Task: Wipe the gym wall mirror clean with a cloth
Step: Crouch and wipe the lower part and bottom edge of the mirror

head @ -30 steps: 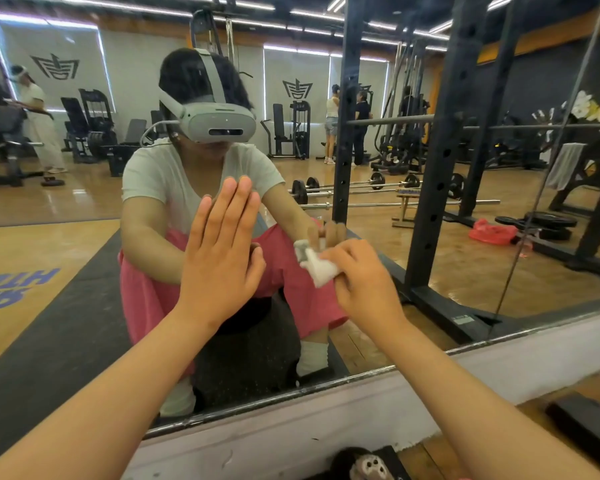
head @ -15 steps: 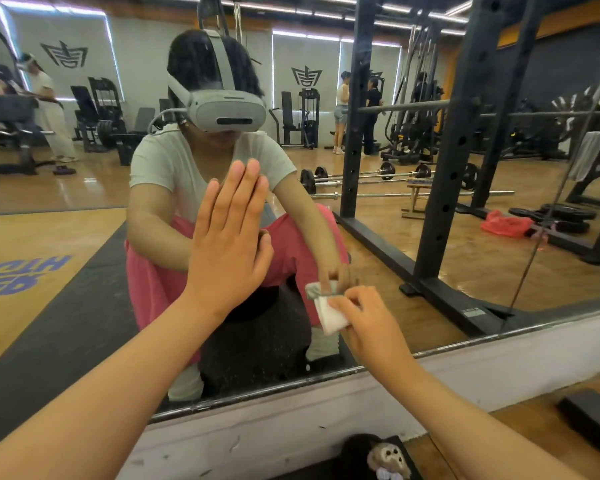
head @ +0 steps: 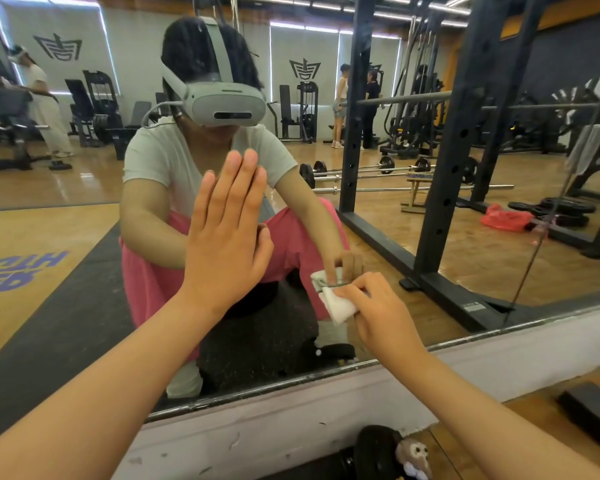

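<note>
Down at the bottom edge, a plush monkey face peeks up from something dark, just below a scuffed white ledge. A dark block lies on the wood floor at the right. In reflection, a black rack stands tall and barbells lie on the floor behind it. A red bag sits near stacked plates, and a towel hangs from a bar. Two people stand far back by the machines, beside a wall logo.

Cloth lower (w/ R hand)
</note>
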`<state>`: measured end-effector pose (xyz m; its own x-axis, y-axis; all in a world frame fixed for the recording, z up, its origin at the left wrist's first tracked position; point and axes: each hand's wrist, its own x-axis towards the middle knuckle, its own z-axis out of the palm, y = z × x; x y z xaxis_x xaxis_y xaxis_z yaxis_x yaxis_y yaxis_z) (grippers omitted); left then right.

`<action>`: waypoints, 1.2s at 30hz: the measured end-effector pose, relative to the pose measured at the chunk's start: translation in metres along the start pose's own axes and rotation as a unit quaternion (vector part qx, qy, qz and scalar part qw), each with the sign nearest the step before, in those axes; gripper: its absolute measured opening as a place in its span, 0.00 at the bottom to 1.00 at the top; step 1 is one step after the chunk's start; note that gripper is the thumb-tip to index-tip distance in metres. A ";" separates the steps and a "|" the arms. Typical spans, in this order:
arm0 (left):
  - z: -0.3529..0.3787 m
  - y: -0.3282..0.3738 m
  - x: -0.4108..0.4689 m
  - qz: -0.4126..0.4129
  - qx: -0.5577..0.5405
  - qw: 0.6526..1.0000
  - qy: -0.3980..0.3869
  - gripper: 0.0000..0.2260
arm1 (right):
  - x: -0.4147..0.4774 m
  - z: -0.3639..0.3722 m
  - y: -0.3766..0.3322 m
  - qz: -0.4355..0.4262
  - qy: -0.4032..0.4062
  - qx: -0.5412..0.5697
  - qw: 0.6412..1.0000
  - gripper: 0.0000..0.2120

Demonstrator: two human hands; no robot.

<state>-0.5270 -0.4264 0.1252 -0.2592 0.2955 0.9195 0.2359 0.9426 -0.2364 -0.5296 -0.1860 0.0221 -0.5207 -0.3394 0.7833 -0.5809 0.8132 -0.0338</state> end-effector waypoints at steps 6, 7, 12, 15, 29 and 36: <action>0.001 0.002 0.000 -0.005 0.000 1.000 0.008 0.32 | -0.030 0.020 0.003 -0.014 -0.048 -0.024 0.998 0.19; 0.001 0.003 0.000 -0.005 0.000 1.000 0.010 0.33 | -0.038 0.026 0.004 -0.019 -0.066 -0.033 0.997 0.19; 0.002 0.003 0.000 -0.009 -0.003 1.000 0.015 0.33 | -0.084 0.048 0.010 -0.051 -0.142 -0.058 0.987 0.18; 0.001 0.003 0.000 -0.007 -0.004 1.000 0.016 0.33 | -0.101 0.058 0.011 -0.031 -0.199 -0.059 0.978 0.26; 0.003 0.003 0.001 -0.008 0.002 1.000 0.016 0.32 | -0.050 0.037 -0.008 -0.007 -0.031 -0.056 0.998 0.17; 0.001 0.006 0.001 -0.012 0.001 1.000 0.021 0.32 | -0.092 0.076 -0.027 -0.014 -0.176 -0.043 0.983 0.25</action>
<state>-0.5272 -0.4203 0.1244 -0.2252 0.2653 0.9375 0.2287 0.9497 -0.2138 -0.5133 -0.2125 -0.0959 -0.6983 -0.4922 0.5198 -0.5509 0.8331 0.0489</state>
